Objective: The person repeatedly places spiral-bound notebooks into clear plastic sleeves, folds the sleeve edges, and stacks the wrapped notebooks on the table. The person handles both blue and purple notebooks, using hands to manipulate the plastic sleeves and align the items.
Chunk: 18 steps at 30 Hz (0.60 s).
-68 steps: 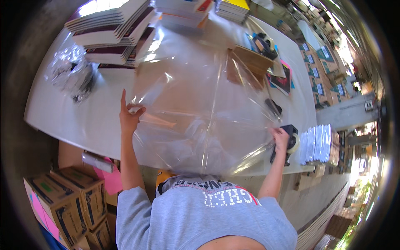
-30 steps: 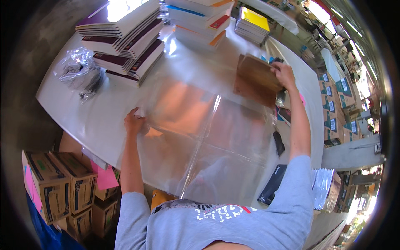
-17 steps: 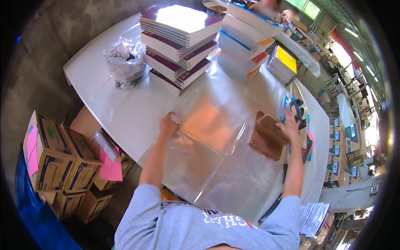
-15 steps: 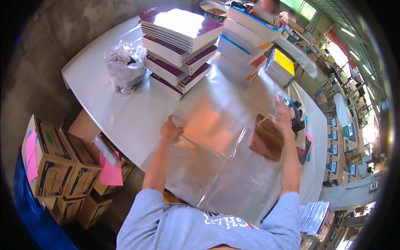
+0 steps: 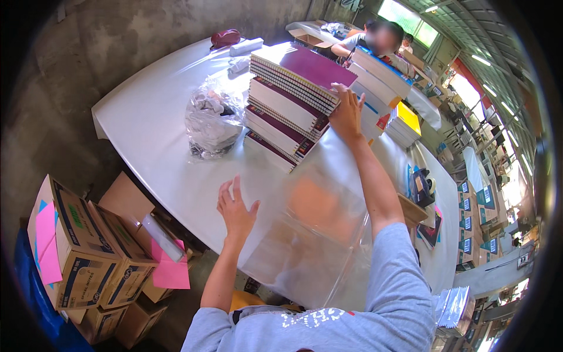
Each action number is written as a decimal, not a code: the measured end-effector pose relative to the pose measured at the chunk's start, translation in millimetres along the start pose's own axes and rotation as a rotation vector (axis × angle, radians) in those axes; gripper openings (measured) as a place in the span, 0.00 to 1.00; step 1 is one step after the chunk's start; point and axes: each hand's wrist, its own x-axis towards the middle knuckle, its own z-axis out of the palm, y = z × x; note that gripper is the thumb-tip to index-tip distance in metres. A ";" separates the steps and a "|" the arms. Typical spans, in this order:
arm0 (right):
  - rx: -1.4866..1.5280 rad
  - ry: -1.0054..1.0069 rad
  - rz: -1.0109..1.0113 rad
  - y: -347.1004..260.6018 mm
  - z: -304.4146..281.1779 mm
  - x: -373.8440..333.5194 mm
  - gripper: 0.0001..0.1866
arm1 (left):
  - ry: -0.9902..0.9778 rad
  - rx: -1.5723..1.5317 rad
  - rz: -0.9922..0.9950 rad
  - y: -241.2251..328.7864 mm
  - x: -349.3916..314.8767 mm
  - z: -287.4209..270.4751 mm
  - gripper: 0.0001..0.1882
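Observation:
A tall stack of spiral-bound notebooks (image 5: pixel 293 105) with purple covers stands on the white table. At its right corner is my right hand (image 5: pixel 348 112), fingers apart and fingertips against the upper notebooks. My left hand (image 5: pixel 237 212) hovers over the table in front of the stack, empty, with its fingers spread. Between my forearms lies a clear plastic sheet or bag (image 5: pixel 293 243), with a blurred orange patch showing at its far part. A brown block (image 5: pixel 412 210) sits beside my right forearm, partly hidden by it.
A clear plastic bag of crumpled stuff (image 5: pixel 214 120) stands left of the stack. Behind the stack are a red pouch (image 5: pixel 226 39), a tall paper pile (image 5: pixel 375 76) and yellow-covered books (image 5: pixel 404 122). A tape dispenser (image 5: pixel 422 183) lies at right. Cartons (image 5: pixel 79 252) stand below left. A person works beyond.
My right hand has gone from near the brown block forward to the notebook stack. My left hand has let go of the plastic and opened. The view has shifted.

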 end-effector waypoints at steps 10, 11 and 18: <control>-0.093 0.066 -0.179 -50.2 -82.2 -4.0 0.27 | 0.305 -0.088 0.479 106.1 117.2 -7.7 0.56; -0.111 0.046 -0.210 -59.3 -101.0 -10.3 0.28 | 0.345 -0.079 0.528 115.5 127.3 -6.6 0.57; 0.215 0.214 -0.008 -63.2 -231.6 -105.6 0.51 | 0.500 -0.301 1.043 169.6 102.8 -31.4 0.17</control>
